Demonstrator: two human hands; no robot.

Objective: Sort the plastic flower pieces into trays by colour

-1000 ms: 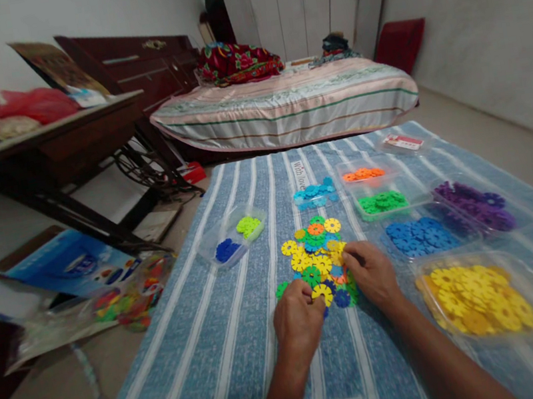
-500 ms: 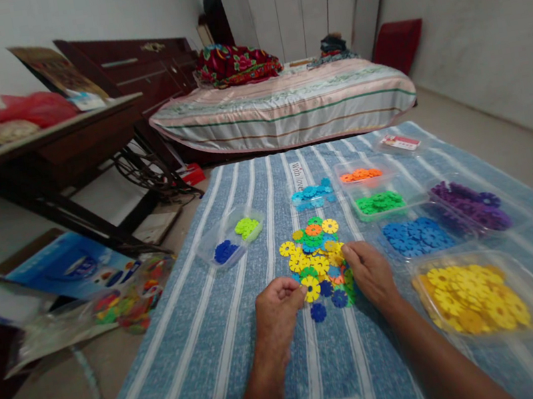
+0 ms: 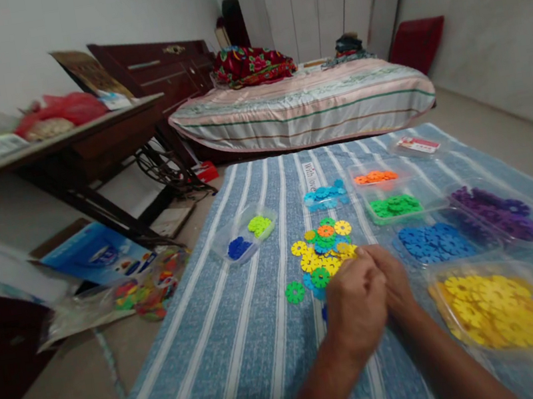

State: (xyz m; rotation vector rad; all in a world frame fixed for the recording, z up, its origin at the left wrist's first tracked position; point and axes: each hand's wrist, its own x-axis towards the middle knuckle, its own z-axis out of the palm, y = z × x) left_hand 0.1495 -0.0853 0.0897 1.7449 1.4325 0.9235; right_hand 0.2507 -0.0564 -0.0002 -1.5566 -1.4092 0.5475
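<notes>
A pile of mixed plastic snowflake discs [image 3: 325, 251] lies on the blue striped cloth [image 3: 232, 367]. One green disc [image 3: 294, 291] sits apart at its left. My left hand [image 3: 357, 306] and my right hand [image 3: 397, 280] are pressed together over the near right edge of the pile. Both have curled fingers, and what they pinch is hidden between them. To the right stand clear trays of sorted discs: yellow [image 3: 501, 310], blue [image 3: 430, 242], purple [image 3: 496, 214], green [image 3: 395, 204] and orange [image 3: 375, 177]. Light blue discs [image 3: 325, 195] lie behind the pile.
A small clear container [image 3: 247, 236] left of the pile holds dark blue and lime discs. On the floor at left are a bag of mixed discs [image 3: 145, 296] and a blue box [image 3: 98, 256]. A dark wooden table [image 3: 85, 137] stands at left, a bed [image 3: 302, 103] behind.
My left hand picked a yellow disc off the pile's near edge, then swung right to meet my right hand. The view has shifted, so the scene sits further right.
</notes>
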